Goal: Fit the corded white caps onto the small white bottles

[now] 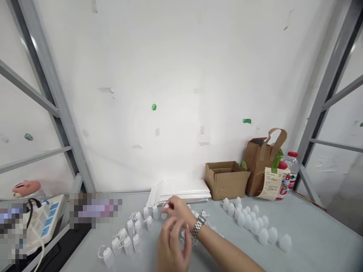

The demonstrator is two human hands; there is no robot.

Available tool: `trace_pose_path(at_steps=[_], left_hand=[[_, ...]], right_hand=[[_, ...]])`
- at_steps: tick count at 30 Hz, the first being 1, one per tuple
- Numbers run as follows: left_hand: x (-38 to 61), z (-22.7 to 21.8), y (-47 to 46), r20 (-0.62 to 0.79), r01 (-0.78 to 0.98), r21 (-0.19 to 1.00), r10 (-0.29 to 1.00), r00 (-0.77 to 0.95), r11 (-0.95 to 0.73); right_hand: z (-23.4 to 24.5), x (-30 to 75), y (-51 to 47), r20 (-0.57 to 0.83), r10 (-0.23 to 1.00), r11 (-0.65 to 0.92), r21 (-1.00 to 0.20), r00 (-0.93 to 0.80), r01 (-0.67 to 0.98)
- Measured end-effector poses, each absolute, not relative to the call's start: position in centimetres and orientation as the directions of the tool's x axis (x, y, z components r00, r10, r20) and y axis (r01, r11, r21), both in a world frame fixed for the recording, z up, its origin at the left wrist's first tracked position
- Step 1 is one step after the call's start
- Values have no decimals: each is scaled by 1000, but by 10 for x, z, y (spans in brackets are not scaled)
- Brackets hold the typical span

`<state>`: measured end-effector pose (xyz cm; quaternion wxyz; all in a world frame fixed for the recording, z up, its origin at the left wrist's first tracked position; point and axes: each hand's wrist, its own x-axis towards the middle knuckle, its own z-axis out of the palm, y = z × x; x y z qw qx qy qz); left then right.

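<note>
A person's two bare hands work over a grey metal table [312, 241], among rows of small white plastic bottles. The right hand [177, 211], a steel-link wristwatch [198, 226] on its wrist, reaches toward the far side of the group, its fingertips [168, 206] drawn into a pinch around a small white piece [165, 205]. The piece is too small to identify. The left hand [171, 245] sits nearer the person, just below the right, fingers curled and blurred; whether it grips anything cannot be told.

The tethered white bottles [127, 236] stand in a loose group left of the hands, several trailing thin looped straps, and the nearest bottle [108, 257] lies at the near left. More white bottles [246, 223] form a tight cluster to the right, well apart from the hands. A few small white pieces [202, 221] lie just beyond the wristwatch.

At the far edge, a stack of white flat packets [181, 190] rests against the wall. To its right stand an open cardboard box [227, 181], a brown paper bag [259, 166] with a printed receipt [270, 184] against it, and a water bottle [292, 170] with a red cap. At far left, a power strip [42, 223] with blue switches sits beside a pink pig-shaped figure [27, 187]. Grey steel uprights [53, 94] frame the taped white wall [181, 75].
</note>
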<state>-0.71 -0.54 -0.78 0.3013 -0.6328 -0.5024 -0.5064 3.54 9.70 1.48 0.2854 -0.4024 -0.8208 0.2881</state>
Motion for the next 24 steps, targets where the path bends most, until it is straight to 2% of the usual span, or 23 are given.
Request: trace_pose_path(at_steps=[2,10,15,18,21,24], left_hand=[[-2,-11,-10,956,911,137,293,-19,-388],[3,-15,-12,930,875,194,366,-21,-444],[-4,-13,-11,946,861,123,322,49,-493],[-9,-13,-9,935,863,114,348,75,-493],[-9,-11,-6,870,860,267,493,-21,-435],[-5,-7,-3,699,784,539,683,-213,-307]], right_hand=[[8,23,93,235,787,559,-662,-571,498],[-4,12,88,235,762,613,-562,-603,556],[2,32,83,257,756,633,-518,-602,575],[6,57,74,302,755,649,-478,-582,592],[11,91,70,354,786,617,-413,-506,670],[16,136,77,400,829,528,-332,-390,782]])
